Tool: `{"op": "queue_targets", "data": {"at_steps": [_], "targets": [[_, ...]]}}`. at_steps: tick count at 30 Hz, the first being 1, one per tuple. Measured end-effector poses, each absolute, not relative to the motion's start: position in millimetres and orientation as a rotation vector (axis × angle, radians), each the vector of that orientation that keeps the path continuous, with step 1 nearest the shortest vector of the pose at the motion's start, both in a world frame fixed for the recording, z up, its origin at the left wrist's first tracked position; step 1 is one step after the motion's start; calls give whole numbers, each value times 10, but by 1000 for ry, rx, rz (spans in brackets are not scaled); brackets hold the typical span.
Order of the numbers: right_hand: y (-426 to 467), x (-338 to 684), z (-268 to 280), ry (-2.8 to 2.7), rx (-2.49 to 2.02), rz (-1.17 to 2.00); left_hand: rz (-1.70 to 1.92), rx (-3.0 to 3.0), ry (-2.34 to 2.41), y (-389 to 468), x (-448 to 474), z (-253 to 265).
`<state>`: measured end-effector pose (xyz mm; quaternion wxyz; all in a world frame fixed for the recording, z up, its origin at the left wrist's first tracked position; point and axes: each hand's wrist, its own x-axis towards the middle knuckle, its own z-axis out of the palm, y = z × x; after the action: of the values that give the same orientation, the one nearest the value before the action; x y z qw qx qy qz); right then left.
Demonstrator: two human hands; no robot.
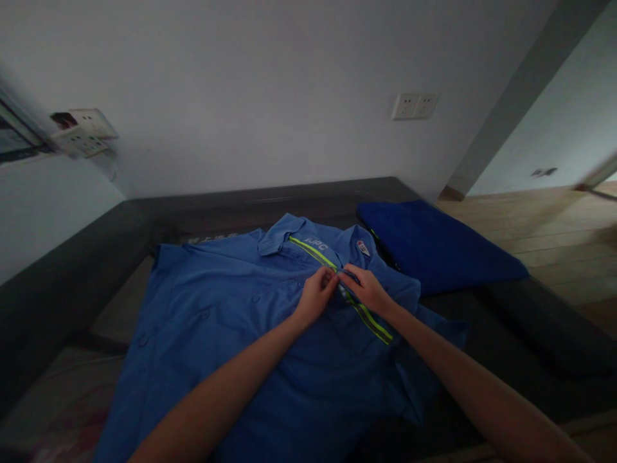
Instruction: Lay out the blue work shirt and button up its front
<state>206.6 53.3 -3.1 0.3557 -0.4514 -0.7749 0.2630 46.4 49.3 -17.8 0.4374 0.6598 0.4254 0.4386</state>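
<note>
A blue work shirt (pixel 207 360) with yellow-green reflective strips lies spread out, front side up, its collar toward the right. My left hand (pixel 318 292) is closed, fingertips pinching the shirt's front edge near the reflective strip. Right beside it, my right hand (pixel 364 286) pinches the same edge, and the two sets of fingertips almost meet. Whatever sits between the fingertips is hidden. Round buttons (pixel 255 298) show along the front placket to the left of my hands.
The shirt rests on a dark padded surface (pixel 520 328) with a raised back edge. Beyond the collar lies a folded darker blue garment (pixel 429 244). A wall with sockets (pixel 414 106) stands behind. More sockets (pixel 84 132) are at the left, and wooden floor (pixel 544 225) shows at the right.
</note>
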Motion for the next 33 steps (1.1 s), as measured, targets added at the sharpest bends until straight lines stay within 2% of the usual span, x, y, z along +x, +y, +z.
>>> {"op": "queue_targets", "data": {"at_steps": [5,13,26,33], "targets": [[536,2058,-66,-1924,-1238,486,1046,1722,1044,490,478,-176],[602,2080,-114,-1840,-1094,661,1104,1721,1146,487,482,-147],[524,2053,-95,-1856,-1126,728,857,2133,1405,440,456,-93],[514,2043,-94,-1866,-1134,711,1020,1965,1193,487,437,-125]]}}
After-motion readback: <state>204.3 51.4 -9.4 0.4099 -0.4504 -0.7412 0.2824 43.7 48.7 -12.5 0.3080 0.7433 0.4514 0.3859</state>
